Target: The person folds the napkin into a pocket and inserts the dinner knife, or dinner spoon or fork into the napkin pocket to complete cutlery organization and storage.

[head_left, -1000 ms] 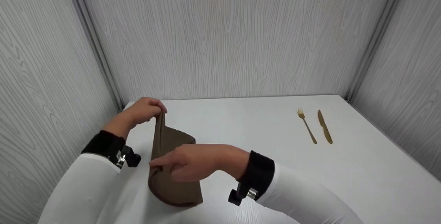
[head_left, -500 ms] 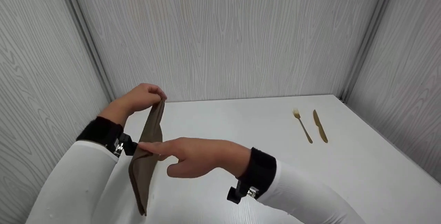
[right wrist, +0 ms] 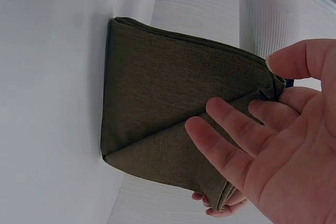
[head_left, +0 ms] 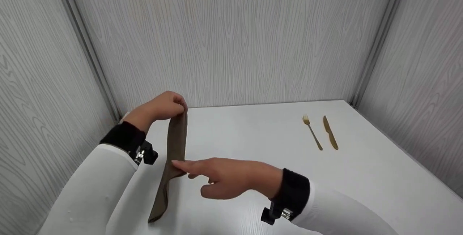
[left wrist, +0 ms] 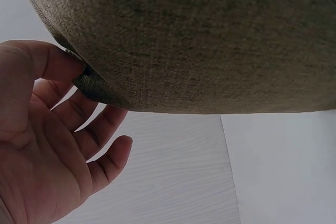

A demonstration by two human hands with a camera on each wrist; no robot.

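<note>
A brown folded cloth napkin (head_left: 176, 137) hangs edge-on toward me, its lower end on the white table (head_left: 253, 133). My left hand (head_left: 181, 109) pinches its top corner; in the left wrist view the thumb (left wrist: 52, 61) presses the napkin (left wrist: 210, 35) against the fingers behind it. My right hand (head_left: 181, 165) reaches in from the right and pinches the cloth's middle edge. In the right wrist view the napkin (right wrist: 157, 93) shows a diagonal fold, with thumb and index finger of the right hand (right wrist: 278, 83) meeting on its bunched edge and the other fingers spread.
A gold fork (head_left: 311, 132) and a gold knife (head_left: 329, 137) lie side by side at the table's far right. Grey wood-grain walls (head_left: 235, 39) close the table in at the back and on both sides.
Both hands have shifted right with the napkin. The left hand has come down a little, and the cloth has turned from a broad face to a thin edge toward me.
</note>
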